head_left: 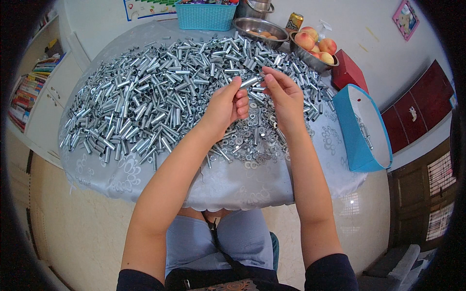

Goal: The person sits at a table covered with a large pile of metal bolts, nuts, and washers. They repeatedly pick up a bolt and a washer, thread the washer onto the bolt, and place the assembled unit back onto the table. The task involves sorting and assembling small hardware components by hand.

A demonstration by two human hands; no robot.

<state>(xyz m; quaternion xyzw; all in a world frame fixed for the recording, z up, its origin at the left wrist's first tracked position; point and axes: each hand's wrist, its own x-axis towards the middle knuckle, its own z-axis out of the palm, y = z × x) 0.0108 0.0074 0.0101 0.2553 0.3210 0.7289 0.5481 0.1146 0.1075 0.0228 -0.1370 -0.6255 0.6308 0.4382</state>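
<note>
My left hand (pixel 227 104) is closed around a shiny metal tube (pixel 250 82), which points up to the right over the table. The fingertips of my right hand (pixel 285 94) come together at the tube's right end; whatever small part they pinch there is too small to make out. Beneath and to the left of both hands spreads a large heap of short metal tubes (pixel 141 99). Loose flat washers and nuts (pixel 255 133) lie in a pile just below my hands, with a few long bolts (pixel 222 153) at its near edge.
A patterned silvery cloth (pixel 233 182) covers the table. On the right stands a blue open box (pixel 352 131) with several bolts inside, near a red box (pixel 348 72). At the back are a bowl of fruit (pixel 310 59), a metal bowl of eggs (pixel 242 25), a can (pixel 294 22) and a turquoise basket (pixel 204 17).
</note>
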